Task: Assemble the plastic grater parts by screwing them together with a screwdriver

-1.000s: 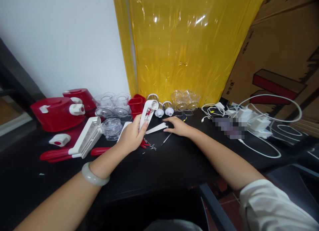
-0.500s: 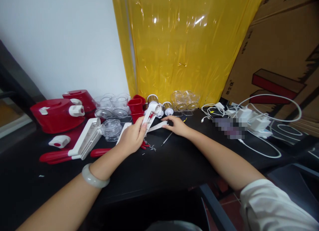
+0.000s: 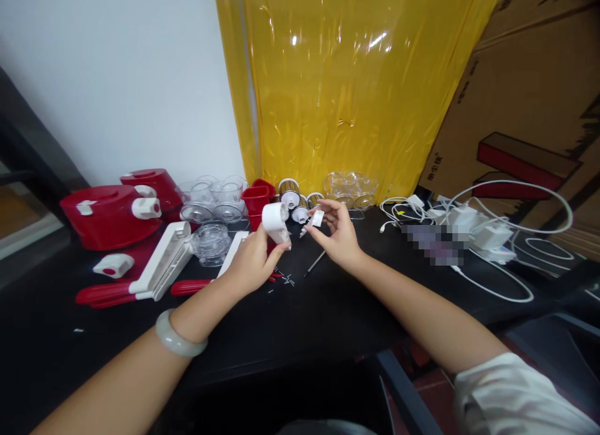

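Above the black table (image 3: 300, 319), the right hand (image 3: 344, 241) pinches the newly lifted white strip (image 3: 317, 219); fingers of the left hand (image 3: 250, 260) grip the white part (image 3: 272, 219), now turned.

Both arms (image 3: 412, 310) reach forward, left hand (image 3: 252, 258) curled in a grip, right hand (image 3: 344, 242) pinching, as best I can tell.

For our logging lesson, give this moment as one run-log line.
left hand: holds white round-ended plastic part; right hand: holds flat white plastic piece; black table: small silvery metal screws
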The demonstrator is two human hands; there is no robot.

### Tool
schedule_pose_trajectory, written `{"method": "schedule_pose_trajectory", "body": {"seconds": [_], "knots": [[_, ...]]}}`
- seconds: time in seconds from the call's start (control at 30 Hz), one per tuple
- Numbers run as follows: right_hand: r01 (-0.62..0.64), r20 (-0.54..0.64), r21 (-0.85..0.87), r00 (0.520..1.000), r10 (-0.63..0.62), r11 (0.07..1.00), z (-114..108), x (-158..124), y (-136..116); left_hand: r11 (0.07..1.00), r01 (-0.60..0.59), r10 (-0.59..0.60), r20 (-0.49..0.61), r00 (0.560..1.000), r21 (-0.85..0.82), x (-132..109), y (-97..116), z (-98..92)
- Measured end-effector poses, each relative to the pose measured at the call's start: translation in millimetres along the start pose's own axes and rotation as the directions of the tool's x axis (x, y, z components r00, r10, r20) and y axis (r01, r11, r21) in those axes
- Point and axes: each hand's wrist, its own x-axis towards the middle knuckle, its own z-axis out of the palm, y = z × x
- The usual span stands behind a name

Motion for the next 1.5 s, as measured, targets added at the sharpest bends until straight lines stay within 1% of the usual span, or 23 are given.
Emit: {"method": "schedule_pose_trajectory", "body": {"seconds": [0.07,0.13,0.23,0.47,0.57,0.67,0.77,0.87,0.97,1.23,1.37,1.5], "knots": [[0.06,0.021,-0.032,0.998,-0.059,0.998,2,-5,-11,0.998,-0.059,0.058,-0.016,0.998,-0.038,1,1,0.7],[0.116,0.067,-0.106,0.992,-0.109,0.988,3,-9,-21,0.989,-0.122,0.12,-0.033,0.992,-0.082,1,2,1.1],[0.163,0.124,-0.169,0.982,-0.143,0.972,4,-14,-30,0.981,-0.165,0.161,-0.041,0.986,-0.107,0,3,1.9],[0.283,0.231,-0.157,0.942,-0.244,0.946,8,-16,-35,0.976,-0.182,0.178,-0.049,0.983,-0.115,-2,4,2.3],[0.294,0.251,-0.181,0.936,-0.245,0.938,8,-17,-37,0.975,-0.181,0.179,-0.029,0.983,-0.127,-3,6,2.0],[0.301,0.274,-0.186,0.93,-0.245,0.935,8,-18,-39,0.979,-0.149,0.151,-0.002,0.989,-0.141,-3,7,1.6],[0.298,0.267,-0.186,0.932,-0.244,0.936,8,-19,-40,0.982,-0.13,0.134,0.02,0.991,-0.138,-3,7,1.4],[0.287,0.246,-0.185,0.94,-0.238,0.94,9,-19,-40,0.978,-0.157,0.162,0.025,0.987,-0.138,-4,6,1.9],[0.301,0.235,-0.174,0.937,-0.257,0.938,9,-20,-39,0.975,-0.168,0.173,0.021,0.985,-0.143,-4,4,2.7],[0.326,0.254,-0.209,0.929,-0.27,0.922,7,-20,-35,0.975,-0.166,0.172,0.031,0.985,-0.146,-5,4,3.4],[0.358,0.263,-0.212,0.917,-0.3,0.909,7,-20,-34,0.977,-0.146,0.154,0.042,0.987,-0.156,-5,4,4.1],[0.424,0.256,-0.236,0.895,-0.365,0.874,7,-19,-35,0.973,-0.171,0.178,0.031,0.984,-0.154,-5,3,5.8]]}}
